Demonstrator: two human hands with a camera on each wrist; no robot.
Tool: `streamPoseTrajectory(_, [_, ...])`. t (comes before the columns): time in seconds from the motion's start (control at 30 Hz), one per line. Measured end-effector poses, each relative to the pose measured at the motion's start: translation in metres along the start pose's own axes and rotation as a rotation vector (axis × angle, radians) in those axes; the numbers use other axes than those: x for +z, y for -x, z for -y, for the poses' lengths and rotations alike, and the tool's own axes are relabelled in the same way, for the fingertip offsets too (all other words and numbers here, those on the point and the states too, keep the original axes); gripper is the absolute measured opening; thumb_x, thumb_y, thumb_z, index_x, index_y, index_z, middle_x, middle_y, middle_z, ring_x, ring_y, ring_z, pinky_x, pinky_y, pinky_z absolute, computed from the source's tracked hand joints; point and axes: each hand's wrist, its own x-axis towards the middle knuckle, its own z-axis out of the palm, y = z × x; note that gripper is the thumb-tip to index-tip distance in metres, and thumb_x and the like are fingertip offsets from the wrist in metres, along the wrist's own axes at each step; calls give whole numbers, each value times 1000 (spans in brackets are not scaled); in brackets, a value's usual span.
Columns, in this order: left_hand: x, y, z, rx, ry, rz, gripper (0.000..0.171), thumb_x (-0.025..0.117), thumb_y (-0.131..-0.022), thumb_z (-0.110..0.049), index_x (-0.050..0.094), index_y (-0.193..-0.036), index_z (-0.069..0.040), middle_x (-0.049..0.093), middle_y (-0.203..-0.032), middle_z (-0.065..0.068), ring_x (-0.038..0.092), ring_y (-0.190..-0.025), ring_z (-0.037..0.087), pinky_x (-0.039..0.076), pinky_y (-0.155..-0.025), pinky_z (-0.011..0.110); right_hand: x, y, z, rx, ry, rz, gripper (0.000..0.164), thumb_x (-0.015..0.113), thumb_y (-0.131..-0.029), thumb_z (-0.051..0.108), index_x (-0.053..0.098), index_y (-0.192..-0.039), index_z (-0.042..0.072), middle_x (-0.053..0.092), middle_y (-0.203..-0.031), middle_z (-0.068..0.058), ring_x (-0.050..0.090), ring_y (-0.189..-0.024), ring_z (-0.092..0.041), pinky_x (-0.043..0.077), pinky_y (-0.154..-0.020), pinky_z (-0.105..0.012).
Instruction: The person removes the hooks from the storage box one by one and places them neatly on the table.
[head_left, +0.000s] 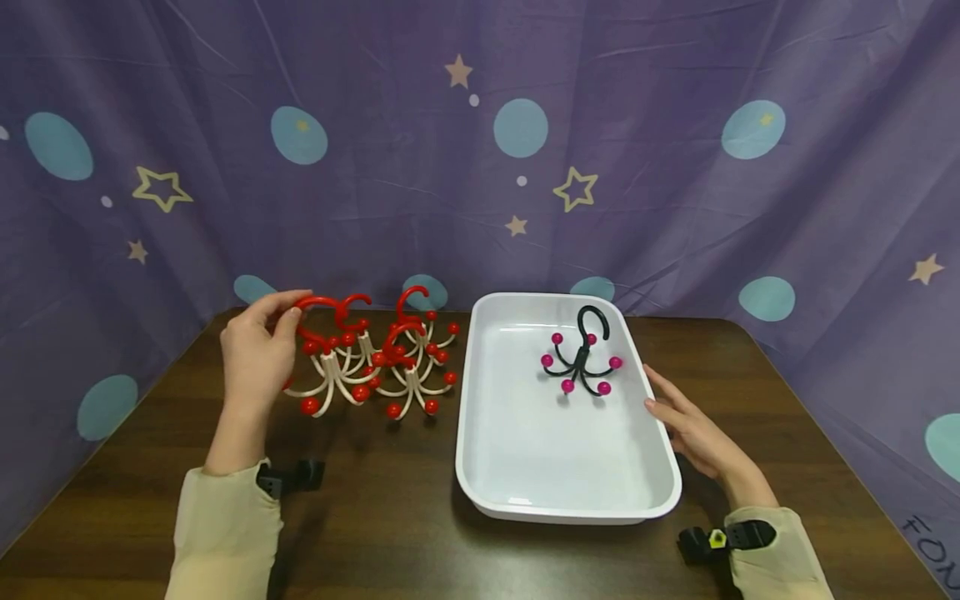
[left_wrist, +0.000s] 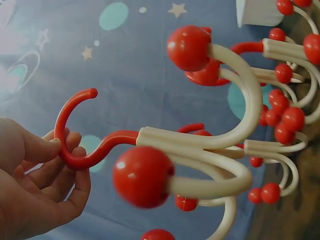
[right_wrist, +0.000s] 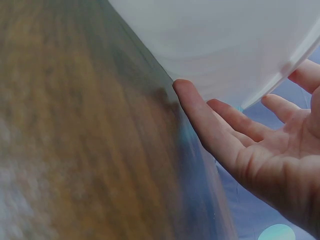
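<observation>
My left hand [head_left: 258,343] pinches the red hook of a multi-arm hanger [head_left: 330,371] with cream arms and red ball tips. In the left wrist view, thumb and fingers of the left hand [left_wrist: 47,175] close on the curve of that hook [left_wrist: 75,161]. Several like hangers [head_left: 411,382] stand just to its right, partly overlapping. A white tray [head_left: 525,467] holds one black hanger [head_left: 582,360] with magenta ball tips, upright in its far half. At the tray's right side rests my right hand [head_left: 701,433], fingers fairly straight against the outer wall [right_wrist: 215,55].
Everything stands on a dark brown wooden table [head_left: 375,517]. Behind it hangs a purple curtain [head_left: 420,183] with stars and blue dots. Each wrist wears a black strap with a small camera.
</observation>
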Motion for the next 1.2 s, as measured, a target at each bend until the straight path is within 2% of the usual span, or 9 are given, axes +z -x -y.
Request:
streamPoseTrajectory(0.3, [8, 3, 21, -20, -26, 53, 23, 57, -89, -9, 68, -107, -13, 69, -89, 10, 44, -60, -6, 33, -55, 15, -1, -1, 0, 8, 1, 0, 64, 42, -96, 30, 3, -147, 25, 24, -139, -30, 49, -109, -31, 47, -83, -50])
streamPoseTrajectory(0.53, [15, 6, 30, -29, -23, 97, 21, 57, -89, -9, 69, -106, -12, 68, -90, 10, 45, -61, 1, 34, -51, 16, -1, -2, 0, 12, 1, 0, 65, 42, -96, 30, 3, -147, 25, 23, -139, -30, 47, -111, -32, 46, -84, -51])
streamPoseTrajectory(0.9, [22, 11, 45, -27, -3, 159, 20, 57, -89, -10, 67, -106, -11, 68, -89, 11, 46, -63, 4, 34, -50, 17, -1, -2, 0, 7, -7, 7, 65, 42, -96, 29, 2, -147, 24, 21, -141, -30, 48, -111, -32, 47, -82, -51])
streamPoseTrajectory(1.2, [28, 14, 54, -23, -25, 167, 19, 58, -88, -7, 67, -105, -8, 68, -89, 12, 46, -64, -1, 35, -55, 17, -1, -2, 0, 3, -9, 6, 64, 41, -97, 29, 2, -147, 25, 22, -140, -29, 49, -109, -30, 48, -81, -50])
